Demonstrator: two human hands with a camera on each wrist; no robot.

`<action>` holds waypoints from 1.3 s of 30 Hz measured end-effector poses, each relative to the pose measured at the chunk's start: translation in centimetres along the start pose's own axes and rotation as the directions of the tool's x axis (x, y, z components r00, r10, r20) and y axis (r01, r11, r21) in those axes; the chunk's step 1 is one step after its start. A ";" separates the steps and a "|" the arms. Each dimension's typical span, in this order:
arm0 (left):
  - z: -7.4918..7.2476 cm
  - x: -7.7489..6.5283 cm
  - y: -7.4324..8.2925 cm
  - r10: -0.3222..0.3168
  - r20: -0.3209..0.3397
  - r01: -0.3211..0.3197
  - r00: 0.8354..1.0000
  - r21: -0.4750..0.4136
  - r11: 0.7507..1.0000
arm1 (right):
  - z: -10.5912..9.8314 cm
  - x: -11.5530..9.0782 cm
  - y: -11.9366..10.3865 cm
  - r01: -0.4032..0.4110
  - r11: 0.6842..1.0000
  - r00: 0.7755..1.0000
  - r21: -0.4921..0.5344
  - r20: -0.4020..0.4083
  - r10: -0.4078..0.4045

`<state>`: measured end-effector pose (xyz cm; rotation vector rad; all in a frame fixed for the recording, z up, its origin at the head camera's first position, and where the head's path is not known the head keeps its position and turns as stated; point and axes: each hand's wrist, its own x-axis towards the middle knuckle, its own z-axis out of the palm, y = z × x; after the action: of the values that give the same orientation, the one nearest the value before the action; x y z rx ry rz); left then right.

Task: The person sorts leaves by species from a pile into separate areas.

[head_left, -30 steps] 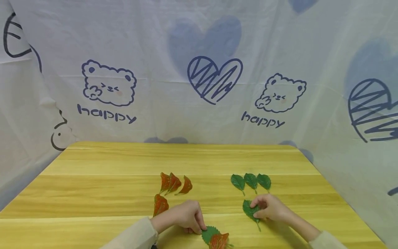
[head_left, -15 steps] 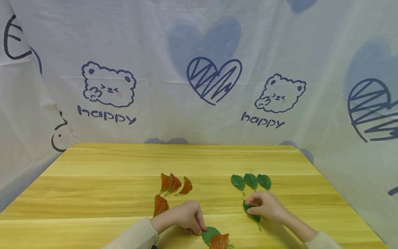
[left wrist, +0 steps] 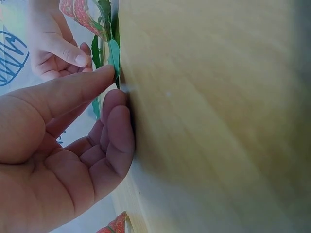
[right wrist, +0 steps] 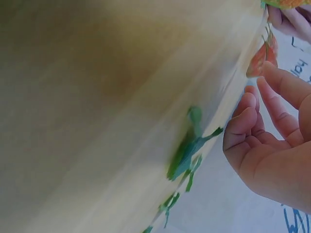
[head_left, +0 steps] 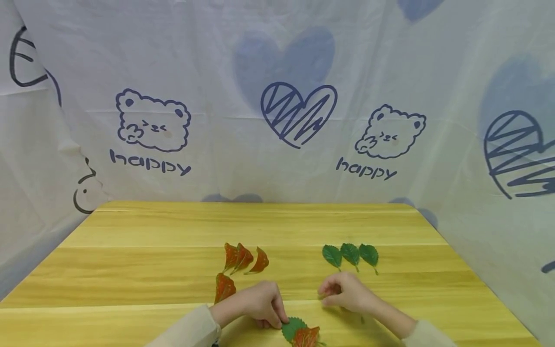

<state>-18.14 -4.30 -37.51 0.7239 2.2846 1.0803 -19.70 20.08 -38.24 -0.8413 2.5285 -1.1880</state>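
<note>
My left hand [head_left: 263, 304] pinches the edge of a green leaf [head_left: 293, 327] between thumb and fingers, close to the table's near side. A red leaf [head_left: 306, 337] overlaps that green one. Over the table to the right, my right hand [head_left: 350, 294] has loosely bent fingers and holds nothing. The green leaf it has left lies mostly hidden under it in the head view, only its stem showing; the right wrist view shows this green leaf [right wrist: 184, 154] on the tabletop, apart from the fingers.
Three green leaves [head_left: 350, 253] lie in a row beyond my right hand. Three red leaves [head_left: 243, 258] form another row farther left, with a single red leaf [head_left: 225, 287] below them, beside my left forearm. A printed cloth [head_left: 225, 144] hangs behind the wooden table [head_left: 143, 270].
My right hand has let go of the green leaf on the right and moved left, toward the overlapped leaves. My left hand has stayed in place on its leaf.
</note>
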 end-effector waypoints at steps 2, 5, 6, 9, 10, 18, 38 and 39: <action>0.0 0.0 0.0 -0.002 0.002 0.002 1.000 -0.005 1.000 | 0.3 0.2 -0.2 -0.006 1.000 1.000 0.004 0.008 0.006; 0.0 0.1 -0.1 -0.004 0.001 0.004 1.000 -0.009 1.000 | 0.7 0.3 -0.5 -0.003 1.000 1.000 0.015 0.027 0.003; 0.0 0.1 -0.1 -0.004 0.001 0.004 1.000 -0.009 1.000 | 0.8 0.4 -0.6 0.004 1.000 0.999 0.024 0.034 -0.005; 0.0 0.1 -0.1 -0.004 -0.005 0.004 1.000 -0.005 1.000 | 1.2 0.5 -0.8 0.022 0.998 0.998 0.060 0.062 -0.025; 0.0 0.1 -0.1 -0.004 -0.007 0.004 1.000 -0.004 1.000 | 1.3 0.6 -0.8 0.028 0.997 0.997 0.073 0.072 -0.033; 0.0 0.1 -0.1 -0.004 -0.010 0.004 1.000 0.000 1.000 | 2.1 1.1 -1.2 0.053 0.983 0.982 0.177 0.170 -0.084; 0.1 0.0 -0.3 0.018 -0.003 -0.018 1.000 -0.003 1.000 | 3.0 2.1 -0.9 0.147 0.960 0.942 0.237 0.263 -0.209; 0.1 -0.1 -0.3 0.022 -0.001 -0.022 1.000 -0.004 1.000 | 3.0 2.1 -0.8 0.146 0.961 0.942 0.235 0.262 -0.207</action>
<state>-18.10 -4.44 -37.81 0.7488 2.2799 1.0956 -19.76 16.53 -39.48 -1.1150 2.0906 -1.2594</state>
